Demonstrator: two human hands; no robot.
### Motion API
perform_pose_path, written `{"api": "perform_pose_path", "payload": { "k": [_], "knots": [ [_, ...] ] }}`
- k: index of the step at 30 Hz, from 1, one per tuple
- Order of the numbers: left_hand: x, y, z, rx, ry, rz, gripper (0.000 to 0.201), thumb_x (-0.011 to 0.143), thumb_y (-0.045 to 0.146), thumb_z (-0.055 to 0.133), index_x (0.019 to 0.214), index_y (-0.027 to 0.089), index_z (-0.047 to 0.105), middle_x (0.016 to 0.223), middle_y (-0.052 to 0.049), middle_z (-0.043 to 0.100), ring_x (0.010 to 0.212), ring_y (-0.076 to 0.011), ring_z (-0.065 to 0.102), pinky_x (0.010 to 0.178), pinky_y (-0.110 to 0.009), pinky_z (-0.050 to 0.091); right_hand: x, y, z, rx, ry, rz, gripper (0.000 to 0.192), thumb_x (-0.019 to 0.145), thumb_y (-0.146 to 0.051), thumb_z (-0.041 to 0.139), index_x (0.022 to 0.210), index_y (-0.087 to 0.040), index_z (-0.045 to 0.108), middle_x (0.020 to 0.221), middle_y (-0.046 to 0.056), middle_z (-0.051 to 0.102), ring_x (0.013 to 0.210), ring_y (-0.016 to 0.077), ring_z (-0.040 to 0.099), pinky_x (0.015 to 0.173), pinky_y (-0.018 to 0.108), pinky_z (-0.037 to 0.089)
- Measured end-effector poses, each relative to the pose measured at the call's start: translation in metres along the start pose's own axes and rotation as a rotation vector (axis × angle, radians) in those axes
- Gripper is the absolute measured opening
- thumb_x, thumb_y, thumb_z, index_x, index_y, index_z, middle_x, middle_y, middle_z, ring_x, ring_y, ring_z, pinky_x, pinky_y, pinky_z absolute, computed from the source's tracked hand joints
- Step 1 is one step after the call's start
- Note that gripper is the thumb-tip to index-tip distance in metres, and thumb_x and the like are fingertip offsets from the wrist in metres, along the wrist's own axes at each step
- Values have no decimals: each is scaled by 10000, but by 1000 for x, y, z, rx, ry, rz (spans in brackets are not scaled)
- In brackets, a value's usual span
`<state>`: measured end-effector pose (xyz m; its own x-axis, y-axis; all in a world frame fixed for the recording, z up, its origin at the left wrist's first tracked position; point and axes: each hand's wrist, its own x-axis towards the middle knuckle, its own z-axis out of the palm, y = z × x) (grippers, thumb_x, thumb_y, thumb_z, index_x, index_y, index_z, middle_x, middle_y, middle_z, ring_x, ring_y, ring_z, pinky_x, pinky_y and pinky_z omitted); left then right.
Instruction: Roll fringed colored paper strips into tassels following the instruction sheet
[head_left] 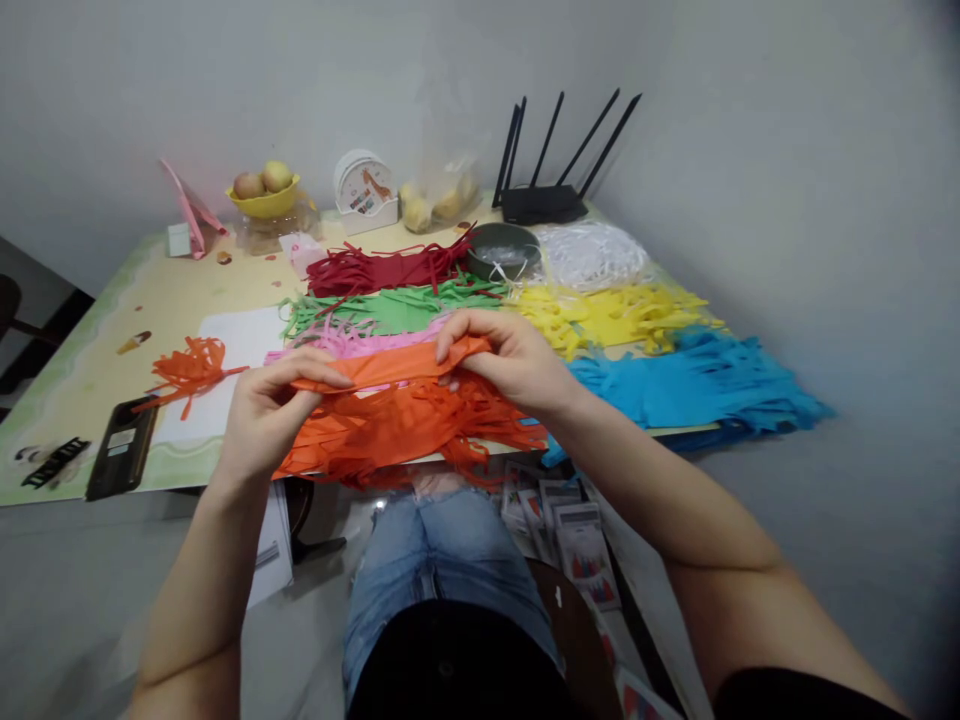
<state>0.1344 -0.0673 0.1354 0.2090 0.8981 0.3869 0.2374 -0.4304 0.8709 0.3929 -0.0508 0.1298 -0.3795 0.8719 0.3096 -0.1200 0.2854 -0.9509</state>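
My left hand [270, 415] and my right hand [506, 360] both pinch one orange fringed paper strip [390, 368], stretched level between them just above the table's front edge. Its cut fringe hangs down over a pile of more orange fringed paper [397, 430] lying on the table [150, 300]. Behind it lie rows of pink [337, 340], green [375, 310] and dark red fringed paper [375, 268]. To the right lie yellow [615, 315] and blue [690, 385] fringed piles.
A finished orange tassel [187, 370] rests on a white sheet [232, 350] at left, beside a black phone [120, 447]. Farther back stand a grey bowl [502, 250], white strips [592, 252], a fruit bowl [262, 195], a clock [364, 190] and a router [544, 200]. Booklets [570, 530] lie on the floor.
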Motion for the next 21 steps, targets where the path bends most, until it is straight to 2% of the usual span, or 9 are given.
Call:
{"api": "perform_pose_path", "payload": {
  "k": [4,7,10,13,15,17,19,21],
  "knots": [
    [-4,3,-3,84,-31,129,302,773,58,572,847,235,805,866,-42,701,823,-152,637,702,-256,514,1,3,2,59,30,16,76,746,-122,534,787,-183,554,617,-49,591,525,76,586,510,173,460],
    [-4,3,-5,69,-70,165,224,820,130,594,868,219,794,878,-54,702,859,-172,639,757,-286,517,0,5,1,9,35,-44,25,747,-167,556,764,-178,572,659,-22,617,563,91,594,526,192,465],
    [-4,4,-5,85,-83,146,141,867,250,640,788,191,741,828,-56,689,845,-177,631,760,-292,507,-1,4,-2,-92,22,-116,175,827,-314,567,738,-168,607,698,19,638,624,122,602,565,229,479],
    [-4,6,-1,211,-1,90,133,823,276,737,762,183,664,774,-22,660,724,-138,596,684,-260,483,-4,-2,-2,-302,41,-160,277,867,-391,635,703,-175,579,698,20,634,645,126,587,605,236,475],
    [-3,8,2,288,44,69,191,795,291,775,926,191,679,843,-17,674,719,-131,597,683,-256,483,-5,-5,0,-450,52,-204,199,855,-352,691,812,-174,612,820,37,682,746,147,627,693,252,501],
    [-3,10,4,354,32,67,260,807,293,762,1037,198,687,899,-29,694,764,-142,622,719,-264,492,-6,-7,1,-563,40,-235,181,864,-287,688,998,-174,643,1012,69,715,903,179,663,805,283,514],
    [-2,11,4,400,-29,68,152,828,274,728,952,190,705,859,-34,705,775,-154,638,732,-273,495,-7,-8,1,-650,20,-226,182,881,-230,658,1053,-172,658,1067,81,724,955,196,670,840,303,507],
    [-1,12,3,377,-73,51,94,833,260,712,802,178,679,803,-38,708,752,-158,648,719,-274,502,-8,-7,0,-686,22,-198,90,885,-221,651,948,-160,673,955,71,734,881,192,671,786,298,496]
  ]
}}
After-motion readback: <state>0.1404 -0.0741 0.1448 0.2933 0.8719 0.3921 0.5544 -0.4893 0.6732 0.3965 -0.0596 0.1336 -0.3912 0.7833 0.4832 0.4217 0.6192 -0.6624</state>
